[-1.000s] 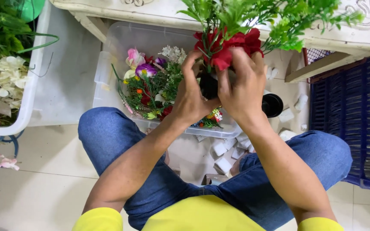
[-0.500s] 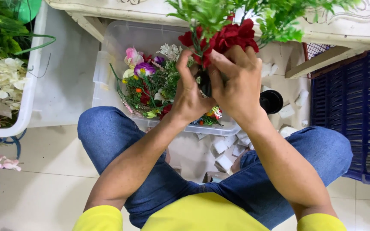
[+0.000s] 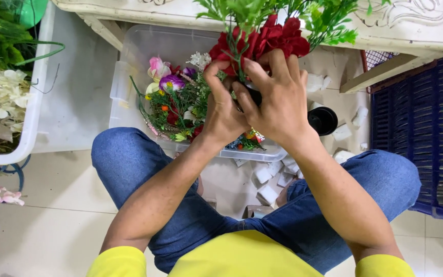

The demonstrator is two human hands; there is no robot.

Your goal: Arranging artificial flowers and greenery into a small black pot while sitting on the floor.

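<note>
Both hands, left hand (image 3: pixel 225 115) and right hand (image 3: pixel 278 105), close around a small black pot (image 3: pixel 255 96) of red fabric flowers (image 3: pixel 270 38), best steadied upright above the clear plastic bin (image 3: pixel 144 48).

Looks like someone's home craft corner, or maybe a small flower-arranging workshop. The person sits on a pale tiled floor (image 3: pixel 52 205) among clear plastic bins (image 3: pixel 144 51) full of artificial flowers (image 3: pixel 167 84), white foam blocks (image 3: pixel 270 190) scattered about, and a carved white table (image 3: pixel 411 25) overhead.
</note>
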